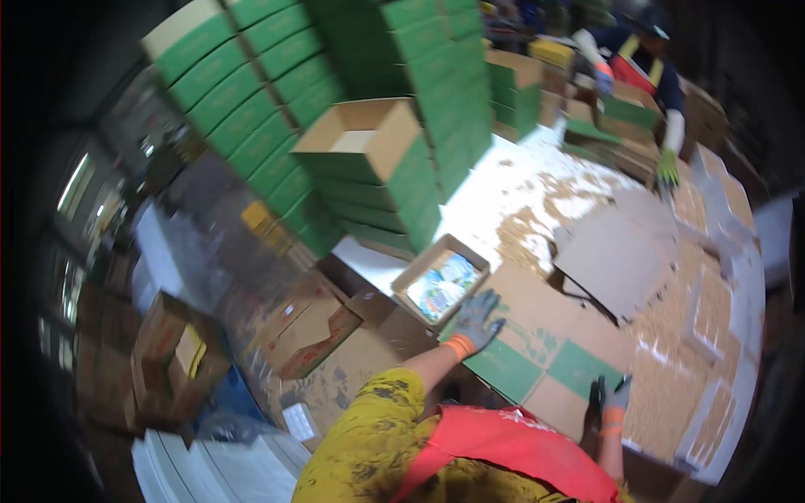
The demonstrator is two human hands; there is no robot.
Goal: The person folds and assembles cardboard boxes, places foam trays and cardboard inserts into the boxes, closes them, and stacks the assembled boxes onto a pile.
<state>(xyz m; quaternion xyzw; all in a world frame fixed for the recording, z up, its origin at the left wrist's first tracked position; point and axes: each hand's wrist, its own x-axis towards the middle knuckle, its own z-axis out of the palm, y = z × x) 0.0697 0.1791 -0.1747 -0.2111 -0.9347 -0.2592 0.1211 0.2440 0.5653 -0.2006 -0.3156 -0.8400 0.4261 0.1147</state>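
My left hand (478, 322), in a grey glove with an orange cuff, lies spread on a flattened cardboard sheet (531, 314) with green printed panels. Its fingertips reach beside a small open cardboard box (402, 290), which contains shiny blue, green and white packets (443, 286). At the sheet's right edge is my right hand (615, 396), gloved the same way, fingers apart and nothing visible in it. Beyond the sheet sits a grey cardboard piece (613, 258) with a dark edge. Loose tan granular material (666, 399) covers the surface to the right of my right hand.
Stacked green cartons (226, 119) rise at the back left, with an open carton stack (402, 207) nearer. White foam-like blocks (710, 314) holding tan material line the right edge. Across the table a gloved co-worker (641, 69) handles boxes. Cardboard boxes (308, 333) stand on the left.
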